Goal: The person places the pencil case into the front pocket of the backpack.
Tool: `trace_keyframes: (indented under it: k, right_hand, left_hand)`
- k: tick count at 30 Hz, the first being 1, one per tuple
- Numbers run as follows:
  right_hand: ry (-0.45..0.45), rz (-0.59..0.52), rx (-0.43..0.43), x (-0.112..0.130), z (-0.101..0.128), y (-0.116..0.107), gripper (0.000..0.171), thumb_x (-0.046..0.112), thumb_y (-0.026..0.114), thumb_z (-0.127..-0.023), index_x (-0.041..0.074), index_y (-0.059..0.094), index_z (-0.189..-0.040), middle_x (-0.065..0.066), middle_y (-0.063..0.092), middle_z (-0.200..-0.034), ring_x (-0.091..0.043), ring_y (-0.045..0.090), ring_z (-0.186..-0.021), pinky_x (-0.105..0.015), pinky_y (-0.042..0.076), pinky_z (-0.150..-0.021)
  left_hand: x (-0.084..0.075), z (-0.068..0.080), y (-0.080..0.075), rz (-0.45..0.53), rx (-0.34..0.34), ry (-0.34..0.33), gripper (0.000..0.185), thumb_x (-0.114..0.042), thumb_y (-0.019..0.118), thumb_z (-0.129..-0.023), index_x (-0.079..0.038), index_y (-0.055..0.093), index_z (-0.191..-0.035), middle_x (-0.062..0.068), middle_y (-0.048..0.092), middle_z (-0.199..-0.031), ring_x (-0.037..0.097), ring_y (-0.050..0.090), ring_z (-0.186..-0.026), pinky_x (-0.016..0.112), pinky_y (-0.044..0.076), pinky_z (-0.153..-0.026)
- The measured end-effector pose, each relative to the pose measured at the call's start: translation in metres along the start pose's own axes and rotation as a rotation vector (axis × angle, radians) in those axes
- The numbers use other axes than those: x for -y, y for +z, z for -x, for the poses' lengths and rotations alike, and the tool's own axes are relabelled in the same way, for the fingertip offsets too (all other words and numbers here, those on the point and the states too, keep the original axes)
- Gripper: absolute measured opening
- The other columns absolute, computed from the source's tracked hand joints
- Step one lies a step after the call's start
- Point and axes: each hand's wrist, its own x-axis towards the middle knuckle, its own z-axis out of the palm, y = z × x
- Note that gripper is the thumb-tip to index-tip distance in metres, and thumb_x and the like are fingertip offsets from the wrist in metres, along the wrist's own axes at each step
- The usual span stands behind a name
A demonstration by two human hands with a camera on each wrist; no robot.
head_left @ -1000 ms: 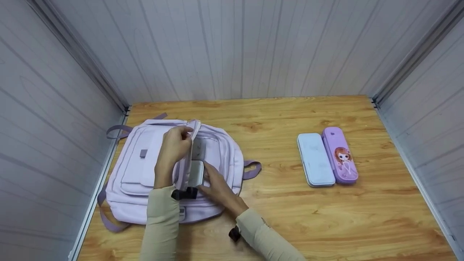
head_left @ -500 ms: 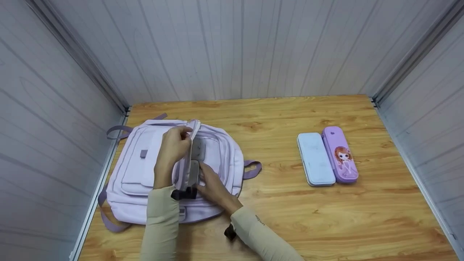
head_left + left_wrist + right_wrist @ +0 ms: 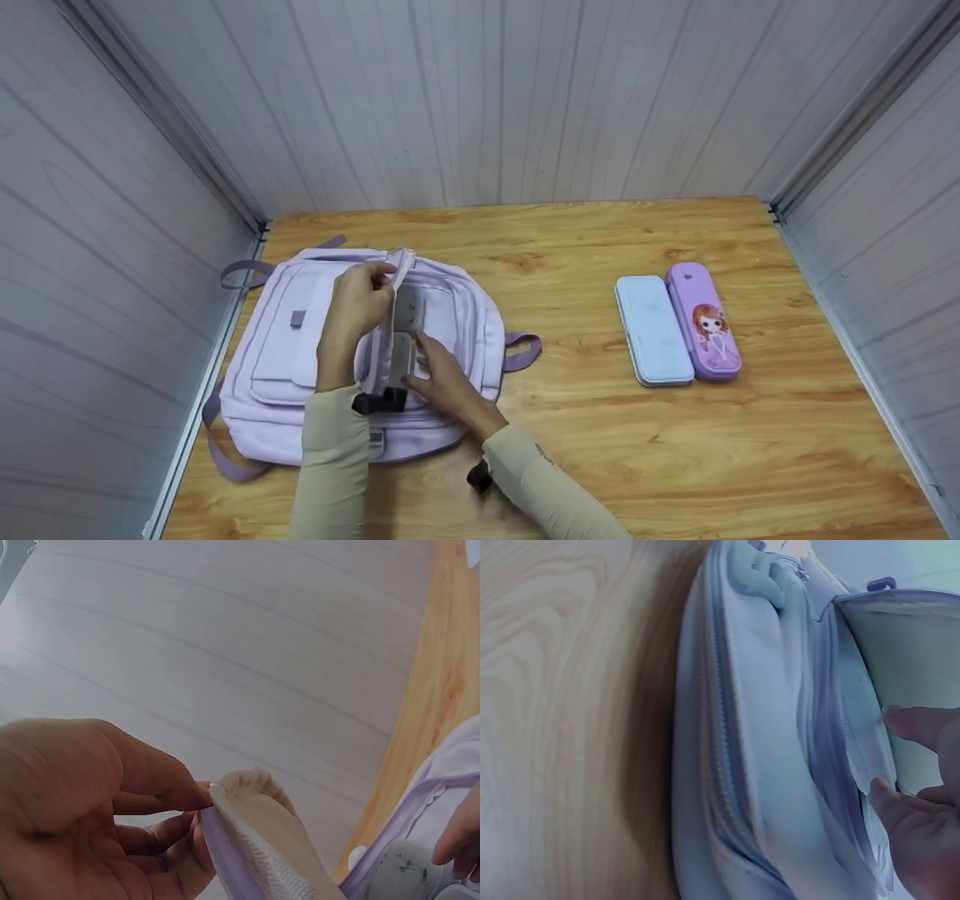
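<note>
A lilac backpack [image 3: 285, 337] lies on the wooden table, its front compartment open. My left hand [image 3: 361, 300] pinches the edge of the backpack's front flap [image 3: 262, 840] and holds it up. Inside the compartment are two pale grey cases with rounded corners: a farther case [image 3: 409, 307] and a nearer case [image 3: 403, 354], both partly hidden by the flap. My right hand [image 3: 448, 381] reaches into the opening beside the nearer case, thumb and fingers spread apart. In the right wrist view its fingertips [image 3: 904, 721] are at the case's edge; whether they touch it I cannot tell.
To the right on the table [image 3: 570, 450] lie a light blue pencil case [image 3: 654, 330] and a purple pencil case [image 3: 701, 307] with a doll picture, side by side. Grey panel walls [image 3: 465, 105] enclose the table at the back and both sides. Backpack straps [image 3: 523, 352] stick out.
The nearer case has tipped down and settled deeper in the compartment. My right hand's thumb and fingers have eased away from it. The left hand keeps its pinch on the flap.
</note>
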Motion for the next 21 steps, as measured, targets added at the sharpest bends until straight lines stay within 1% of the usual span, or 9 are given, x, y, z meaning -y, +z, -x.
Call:
trace_keyframes:
  k: [4,7,10,16,19,21]
  right_hand:
    - [-0.016,0.056,-0.009,0.001,-0.001,-0.006,0.067,0.002,0.066,-0.085,-0.011,0.033,-0.141,-0.025,0.045,-0.138,-0.035,0.054,-0.119,-0.033,0.047,-0.098]
    - [-0.053,0.053,-0.030,0.001,0.001,-0.011,0.061,0.003,0.066,-0.086,-0.011,0.038,-0.138,-0.026,0.049,-0.132,-0.037,0.055,-0.116,-0.035,0.048,-0.096]
    - [-0.066,0.026,-0.055,0.000,0.003,-0.016,0.057,0.002,0.066,-0.086,-0.011,0.041,-0.135,-0.028,0.050,-0.129,-0.039,0.055,-0.115,-0.036,0.049,-0.095]
    - [-0.072,0.026,-0.136,-0.004,0.007,-0.026,0.049,0.002,0.067,-0.085,-0.009,0.048,-0.129,-0.028,0.055,-0.122,-0.037,0.058,-0.111,-0.037,0.051,-0.091]
    - [-0.095,0.032,-0.189,-0.003,0.009,-0.032,0.046,-0.001,0.066,-0.084,-0.010,0.050,-0.126,-0.029,0.057,-0.118,-0.039,0.059,-0.107,-0.042,0.052,-0.089]
    - [-0.121,0.041,-0.223,0.004,0.012,-0.038,0.043,-0.004,0.066,-0.083,-0.012,0.051,-0.123,-0.030,0.057,-0.114,-0.041,0.060,-0.104,-0.046,0.051,-0.087]
  left_hand:
    - [0.000,0.000,0.001,0.000,0.001,0.000,0.034,-0.002,0.050,-0.084,0.001,0.067,-0.113,0.014,0.065,-0.091,0.024,0.057,-0.082,0.032,0.044,-0.071]
    - [0.001,-0.001,0.001,0.000,-0.002,0.005,0.034,-0.001,0.050,-0.083,0.001,0.068,-0.112,0.014,0.065,-0.090,0.024,0.057,-0.081,0.032,0.043,-0.070]
    - [0.001,-0.001,0.002,0.001,-0.008,0.010,0.033,-0.001,0.050,-0.083,0.001,0.068,-0.111,0.013,0.065,-0.089,0.024,0.056,-0.080,0.031,0.043,-0.069]
    - [0.001,-0.001,0.001,0.002,0.005,0.000,0.034,-0.002,0.050,-0.084,0.001,0.067,-0.113,0.013,0.064,-0.090,0.024,0.056,-0.081,0.032,0.042,-0.070]
    - [0.001,-0.002,0.001,0.005,0.010,-0.007,0.034,-0.002,0.050,-0.085,0.001,0.067,-0.114,0.014,0.064,-0.092,0.023,0.056,-0.082,0.032,0.042,-0.070]
    - [0.002,-0.002,0.001,0.011,0.015,-0.015,0.034,-0.002,0.050,-0.085,0.001,0.067,-0.114,0.013,0.064,-0.092,0.023,0.056,-0.082,0.031,0.043,-0.069]
